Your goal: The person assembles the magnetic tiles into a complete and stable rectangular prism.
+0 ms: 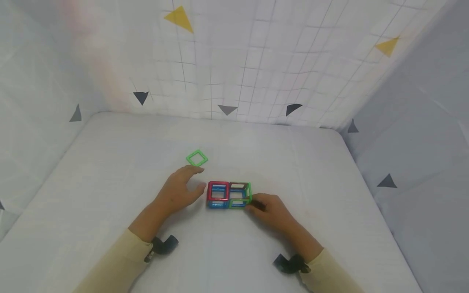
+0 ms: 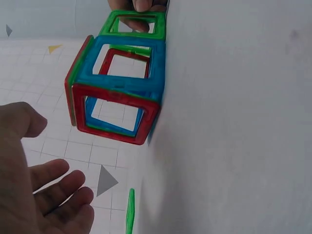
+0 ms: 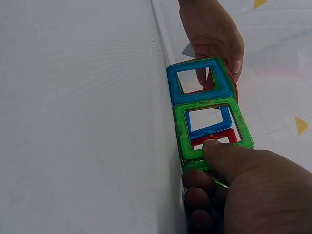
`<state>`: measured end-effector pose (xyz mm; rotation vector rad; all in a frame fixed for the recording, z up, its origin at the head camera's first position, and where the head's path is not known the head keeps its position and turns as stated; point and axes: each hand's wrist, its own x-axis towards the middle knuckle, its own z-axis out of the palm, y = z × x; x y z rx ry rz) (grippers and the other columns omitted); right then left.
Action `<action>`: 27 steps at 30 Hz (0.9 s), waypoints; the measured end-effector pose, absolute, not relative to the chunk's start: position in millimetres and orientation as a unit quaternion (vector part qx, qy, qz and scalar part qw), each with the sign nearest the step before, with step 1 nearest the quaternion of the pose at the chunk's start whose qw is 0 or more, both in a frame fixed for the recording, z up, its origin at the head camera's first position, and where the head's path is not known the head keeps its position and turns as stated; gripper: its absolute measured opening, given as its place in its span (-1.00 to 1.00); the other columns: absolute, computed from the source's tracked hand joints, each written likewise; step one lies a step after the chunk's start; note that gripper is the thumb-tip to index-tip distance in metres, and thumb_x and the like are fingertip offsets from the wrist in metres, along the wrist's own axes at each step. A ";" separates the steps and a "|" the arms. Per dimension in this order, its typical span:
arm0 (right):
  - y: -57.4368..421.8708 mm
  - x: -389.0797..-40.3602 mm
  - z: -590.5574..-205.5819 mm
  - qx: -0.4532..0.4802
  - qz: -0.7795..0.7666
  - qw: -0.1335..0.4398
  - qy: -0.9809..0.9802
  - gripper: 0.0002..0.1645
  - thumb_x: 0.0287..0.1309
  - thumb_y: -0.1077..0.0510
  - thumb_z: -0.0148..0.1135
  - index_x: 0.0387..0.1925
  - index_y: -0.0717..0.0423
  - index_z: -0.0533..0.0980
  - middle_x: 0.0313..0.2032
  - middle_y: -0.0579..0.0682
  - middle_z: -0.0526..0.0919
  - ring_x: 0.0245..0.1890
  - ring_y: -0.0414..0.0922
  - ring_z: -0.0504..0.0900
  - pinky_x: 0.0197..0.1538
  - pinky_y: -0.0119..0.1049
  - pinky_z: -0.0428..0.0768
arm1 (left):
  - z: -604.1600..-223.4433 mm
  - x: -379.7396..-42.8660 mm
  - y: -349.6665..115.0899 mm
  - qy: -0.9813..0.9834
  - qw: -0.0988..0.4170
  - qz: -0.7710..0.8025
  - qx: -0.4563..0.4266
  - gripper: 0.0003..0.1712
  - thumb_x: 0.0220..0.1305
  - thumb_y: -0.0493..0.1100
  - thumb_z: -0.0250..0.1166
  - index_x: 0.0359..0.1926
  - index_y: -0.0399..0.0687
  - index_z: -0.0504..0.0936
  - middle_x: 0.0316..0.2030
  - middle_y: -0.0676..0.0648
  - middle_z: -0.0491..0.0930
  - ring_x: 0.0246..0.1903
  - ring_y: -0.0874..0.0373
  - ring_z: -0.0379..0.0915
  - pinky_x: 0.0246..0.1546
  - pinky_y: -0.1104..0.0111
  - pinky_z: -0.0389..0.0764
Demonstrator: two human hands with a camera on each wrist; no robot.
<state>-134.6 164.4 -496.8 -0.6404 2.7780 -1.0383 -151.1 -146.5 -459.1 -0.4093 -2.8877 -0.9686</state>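
Observation:
A block of two joined cubes built from square magnetic tiles (image 1: 229, 191) stands on the white table, with red, blue and green see-through frames. Its left cube has a red tile on top; the right cube's top looks uncovered. My right hand (image 1: 274, 211) grips the right end, thumb (image 3: 229, 158) on the green front tile and fingers curled by the green end tile. To the left, my left hand (image 1: 177, 190) is held apart from the block, fingers spread and holding nothing. Just beyond its fingertips lies a loose green square tile (image 1: 192, 154), seen edge-on in the left wrist view.
The white table (image 1: 322, 179) has rounded back corners. A white grid-lined sheet (image 1: 271, 61) with yellow and dark triangles rises behind it, and grey panels (image 1: 421, 134) flank the sides. Black wrist cameras (image 1: 166, 245) sit on both forearms.

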 end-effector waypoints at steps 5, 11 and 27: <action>165.0 -134.0 -495.6 -0.211 -0.345 0.053 0.913 -0.86 0.20 0.02 0.39 -0.19 -0.16 0.64 -0.40 -0.35 0.59 -0.39 -0.23 0.50 -0.31 -0.39 0.55 | -460.5 -154.9 -150.7 -0.944 0.036 -0.308 -0.116 -0.39 0.29 0.14 0.29 0.27 -0.03 0.53 0.24 -0.06 0.52 0.32 -0.03 0.34 0.28 -0.04 0.43; 165.3 -133.5 -494.9 -0.215 -0.346 0.052 0.912 -0.87 0.21 0.03 0.39 -0.21 -0.16 0.63 -0.40 -0.33 0.58 -0.40 -0.24 0.49 -0.31 -0.39 0.54 | -461.4 -162.5 -157.2 -0.951 0.028 -0.296 -0.084 -0.33 0.28 0.19 0.26 0.28 -0.08 0.49 0.26 -0.13 0.49 0.34 -0.09 0.31 0.32 -0.07 0.38; 164.9 -132.8 -493.2 -0.220 -0.349 0.052 0.910 -0.84 0.21 0.04 0.39 -0.16 -0.15 0.65 -0.36 -0.36 0.61 -0.38 -0.26 0.50 -0.29 -0.40 0.56 | -471.9 -186.9 -165.0 -0.956 0.036 -0.289 -0.035 -0.30 0.25 0.18 0.29 0.27 -0.13 0.47 0.24 -0.17 0.48 0.30 -0.12 0.33 0.28 -0.09 0.41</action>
